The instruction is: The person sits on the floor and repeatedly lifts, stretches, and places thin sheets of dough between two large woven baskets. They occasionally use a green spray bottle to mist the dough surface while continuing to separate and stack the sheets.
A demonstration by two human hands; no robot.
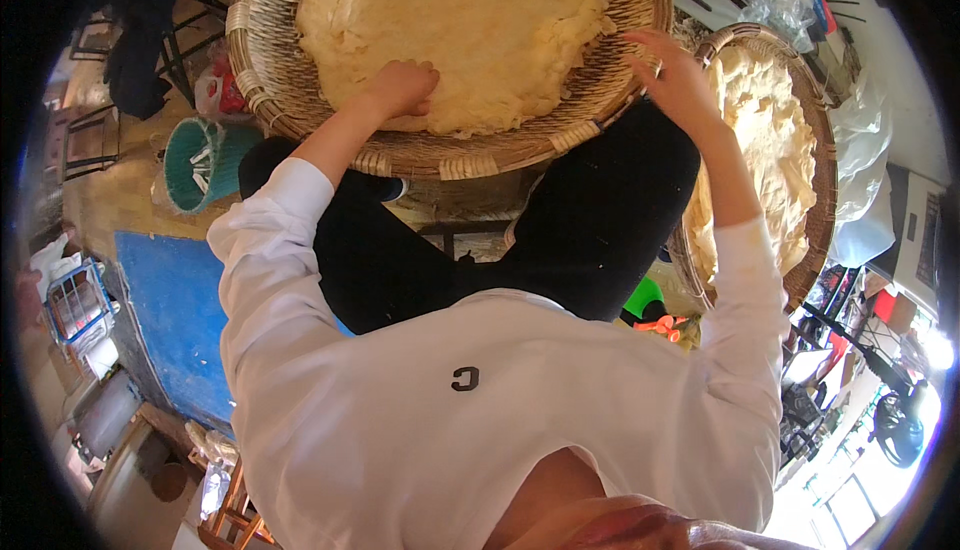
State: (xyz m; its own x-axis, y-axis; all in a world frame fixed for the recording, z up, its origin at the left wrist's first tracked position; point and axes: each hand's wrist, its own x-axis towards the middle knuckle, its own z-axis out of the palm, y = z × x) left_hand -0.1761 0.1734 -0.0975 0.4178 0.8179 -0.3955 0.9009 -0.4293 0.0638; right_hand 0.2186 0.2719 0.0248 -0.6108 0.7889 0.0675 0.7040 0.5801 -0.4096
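A wide, pale-yellow, dough-like sheet point(457, 32) with ragged edges lies in a round woven wicker basket point(465, 158) before my knees. My left hand point(405, 89) rests on the sheet's near left part, its fingers curled into a fist. Whether any of the sheet is pinched inside that fist is hidden. At the basket's right rim is my right hand point(671, 77), its fingers apart and nothing held. The fingertips are over or close to the rim; contact cannot be told.
A second wicker basket point(814, 269) with a wrinkled, pale dough-like mass point(761, 152) stands at my right. To the left are a green plastic bin point(176, 175), a blue panel point(172, 310) and a dark metal frame point(176, 62). Clear plastic bags point(855, 167) lie beyond the right basket.
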